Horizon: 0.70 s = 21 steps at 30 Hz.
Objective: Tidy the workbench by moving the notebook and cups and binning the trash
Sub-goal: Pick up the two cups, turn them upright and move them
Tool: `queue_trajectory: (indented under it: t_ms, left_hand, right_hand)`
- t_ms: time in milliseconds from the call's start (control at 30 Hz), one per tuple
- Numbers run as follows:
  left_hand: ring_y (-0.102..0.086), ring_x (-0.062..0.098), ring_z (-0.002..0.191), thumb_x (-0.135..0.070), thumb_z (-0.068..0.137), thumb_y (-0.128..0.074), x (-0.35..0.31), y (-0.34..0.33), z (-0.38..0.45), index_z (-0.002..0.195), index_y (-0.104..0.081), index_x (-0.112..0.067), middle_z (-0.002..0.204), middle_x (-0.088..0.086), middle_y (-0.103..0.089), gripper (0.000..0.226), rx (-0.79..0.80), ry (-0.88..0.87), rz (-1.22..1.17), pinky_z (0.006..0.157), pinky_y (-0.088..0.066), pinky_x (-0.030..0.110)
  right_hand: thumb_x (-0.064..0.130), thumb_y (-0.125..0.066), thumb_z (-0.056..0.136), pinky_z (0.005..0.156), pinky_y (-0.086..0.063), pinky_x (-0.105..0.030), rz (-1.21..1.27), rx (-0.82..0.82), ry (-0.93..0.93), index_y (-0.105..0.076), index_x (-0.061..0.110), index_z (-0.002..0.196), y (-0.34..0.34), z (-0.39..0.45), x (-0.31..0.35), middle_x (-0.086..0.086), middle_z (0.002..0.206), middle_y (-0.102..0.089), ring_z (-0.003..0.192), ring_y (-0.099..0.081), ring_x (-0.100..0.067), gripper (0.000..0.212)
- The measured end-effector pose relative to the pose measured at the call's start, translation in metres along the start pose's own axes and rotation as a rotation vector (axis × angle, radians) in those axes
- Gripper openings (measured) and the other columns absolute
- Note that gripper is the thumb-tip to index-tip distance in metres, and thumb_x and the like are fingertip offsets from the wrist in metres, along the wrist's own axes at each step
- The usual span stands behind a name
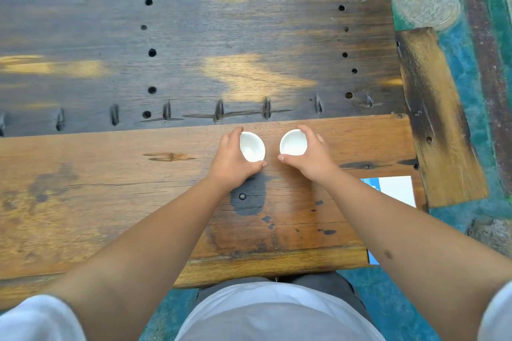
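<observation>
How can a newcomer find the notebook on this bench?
Start at the workbench, on its lighter near plank. Go to the right corner, past the right hand. The notebook lies flat there, partly under the forearm: white and blue, rectangular, unlike the round cups.

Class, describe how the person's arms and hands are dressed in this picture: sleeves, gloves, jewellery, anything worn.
Both arms are bare from the short white sleeves down. The left hand and right hand wear no gloves, and no rings, watch or bracelets show. A small dark mark sits on the right forearm. The fingernails look short and unpainted.
</observation>
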<state>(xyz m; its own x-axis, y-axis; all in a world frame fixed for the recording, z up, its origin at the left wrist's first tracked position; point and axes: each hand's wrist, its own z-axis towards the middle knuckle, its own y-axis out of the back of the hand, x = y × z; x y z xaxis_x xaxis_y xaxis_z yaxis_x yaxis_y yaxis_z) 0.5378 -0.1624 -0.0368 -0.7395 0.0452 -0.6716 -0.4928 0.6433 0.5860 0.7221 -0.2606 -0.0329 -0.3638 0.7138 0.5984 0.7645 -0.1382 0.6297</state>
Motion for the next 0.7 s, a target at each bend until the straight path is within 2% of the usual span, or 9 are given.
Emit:
queue_trajectory:
  t_ms: [167,500,700]
  left_hand:
    - [-0.041,0.021,0.129,-0.044,0.063,-0.085,-0.004,0.002,-0.005,0.145,-0.034,-0.021,0.143,0.004,-0.041,0.099,-0.021,0.02,-0.026,0.096,-0.026,0.023]
    - [-0.041,0.019,0.124,-0.045,0.062,-0.085,-0.008,0.007,-0.069,0.141,-0.038,-0.022,0.139,0.002,-0.045,0.095,-0.15,0.083,-0.068,0.093,-0.029,0.024]
    - [-0.045,0.022,0.122,-0.046,0.061,-0.085,-0.018,-0.005,-0.121,0.14,-0.041,-0.022,0.136,0.004,-0.048,0.093,-0.25,0.146,-0.064,0.091,-0.035,0.027]
  right_hand:
    - [0.044,-0.084,0.064,0.087,-0.033,-0.03,-0.005,-0.037,-0.029,-0.041,0.034,0.139,-0.003,-0.003,0.004,-0.005,0.136,-0.046,0.12,-0.045,-0.025,0.087]
    - [0.048,-0.083,0.062,0.088,-0.036,-0.033,-0.045,0.107,0.092,-0.041,0.035,0.139,0.013,-0.045,0.003,-0.003,0.135,-0.046,0.118,-0.046,-0.024,0.088]
    - [0.047,-0.083,0.061,0.081,-0.036,-0.033,-0.086,0.167,0.175,-0.043,0.037,0.133,0.03,-0.074,0.003,0.004,0.12,-0.044,0.102,-0.042,-0.017,0.083]
